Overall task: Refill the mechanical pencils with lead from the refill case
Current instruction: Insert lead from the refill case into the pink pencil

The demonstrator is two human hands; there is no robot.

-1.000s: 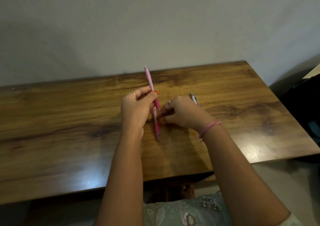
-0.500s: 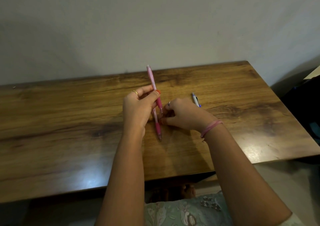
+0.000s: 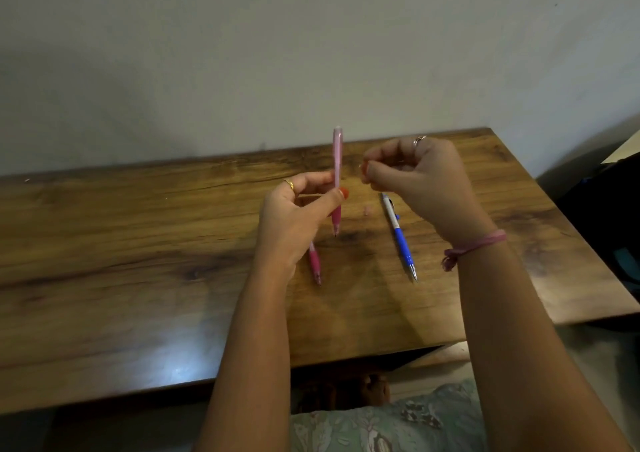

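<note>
Three pencils in view; left hand (image 3: 298, 216) pinches the pink pencil (image 3: 337, 160) mid-barrel, upright, tip down above the desk (image 3: 138, 243) centre; second pink pencil (image 3: 315, 261) lies beneath that hand; blue pencil (image 3: 400, 237) lies just right of centre, tip toward the near edge. Right hand (image 3: 419, 174) raised, fingers curled, fingertips pinched; contents too small to tell. Judgement: lead is light, brittle; hold gently near its end; refill case not visible.

Pink pencil (image 3: 337, 160), blue-and-white pencil (image 3: 400, 235), brown wood-grain table (image 3: 138, 243)
</note>
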